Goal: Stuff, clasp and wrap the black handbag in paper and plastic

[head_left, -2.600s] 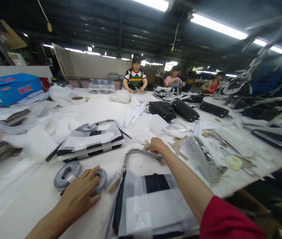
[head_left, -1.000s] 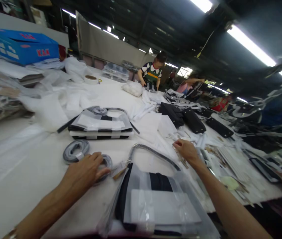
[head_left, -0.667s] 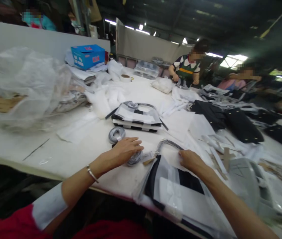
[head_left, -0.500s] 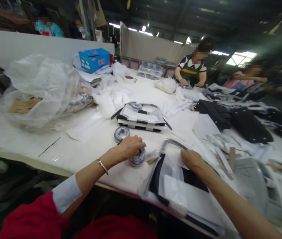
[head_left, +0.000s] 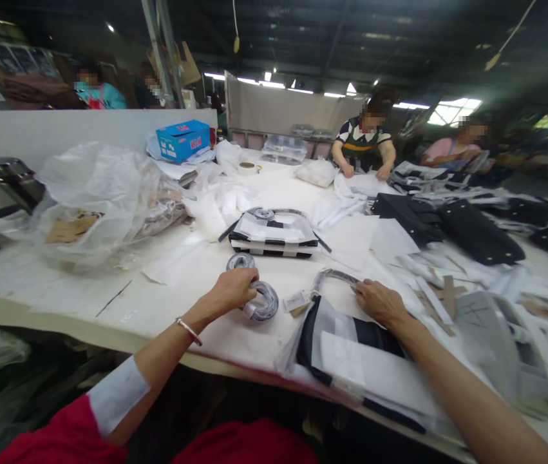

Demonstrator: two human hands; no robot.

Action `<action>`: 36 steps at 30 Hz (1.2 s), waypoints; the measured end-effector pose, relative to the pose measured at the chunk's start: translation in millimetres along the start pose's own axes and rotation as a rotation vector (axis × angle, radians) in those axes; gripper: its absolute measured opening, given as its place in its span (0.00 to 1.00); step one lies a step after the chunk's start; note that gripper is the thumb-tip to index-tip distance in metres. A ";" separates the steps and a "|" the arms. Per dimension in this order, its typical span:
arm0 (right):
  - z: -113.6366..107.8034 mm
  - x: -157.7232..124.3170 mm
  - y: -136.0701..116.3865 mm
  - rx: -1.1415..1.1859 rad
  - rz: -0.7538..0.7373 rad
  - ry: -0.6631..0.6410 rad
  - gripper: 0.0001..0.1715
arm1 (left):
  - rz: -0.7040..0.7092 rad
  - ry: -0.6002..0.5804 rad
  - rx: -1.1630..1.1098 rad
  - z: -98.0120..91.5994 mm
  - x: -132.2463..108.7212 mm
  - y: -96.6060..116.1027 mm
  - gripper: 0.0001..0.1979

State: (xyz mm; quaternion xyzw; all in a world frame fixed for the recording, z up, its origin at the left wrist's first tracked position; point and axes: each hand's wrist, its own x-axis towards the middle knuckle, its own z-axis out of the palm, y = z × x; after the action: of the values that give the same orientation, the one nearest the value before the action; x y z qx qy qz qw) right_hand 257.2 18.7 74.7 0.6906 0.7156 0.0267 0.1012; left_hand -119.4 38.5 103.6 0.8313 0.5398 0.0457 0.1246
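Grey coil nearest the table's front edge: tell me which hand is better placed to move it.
Probably the left hand, which appears to grip the grey coil. The right hand is farther off, at the handle of the wrapped bag.

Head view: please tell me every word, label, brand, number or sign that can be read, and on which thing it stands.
"KA" and a blurred last letter, perhaps K or M: red, on the blue box; smaller print there is unreadable.
"H", perhaps, handwritten and unclear: on the grey plastic object.
Too small to read: any print on the tag by the wrapped bag.
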 end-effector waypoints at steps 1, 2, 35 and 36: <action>-3.0 -2.7 0.2 0.052 0.028 0.061 0.13 | -0.001 0.014 -0.016 -4.5 -1.0 -0.6 0.15; -7.0 -5.7 0.8 0.138 0.071 0.136 0.12 | 0.007 0.025 -0.041 -9.6 -1.1 0.1 0.16; -17.4 -121.3 52.0 2.043 0.461 0.393 0.23 | 1.118 -0.019 0.250 61.6 164.3 204.3 0.05; -15.7 -122.7 52.2 2.014 0.454 0.399 0.22 | 1.075 -0.013 0.253 63.1 164.9 202.0 0.04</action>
State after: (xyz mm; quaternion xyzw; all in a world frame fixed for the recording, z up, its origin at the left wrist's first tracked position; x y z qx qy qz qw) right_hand 308.8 -99.4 112.6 0.5568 0.2649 -0.4489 -0.6468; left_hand 140.9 100.4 84.9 0.9986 0.0398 0.0325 -0.0139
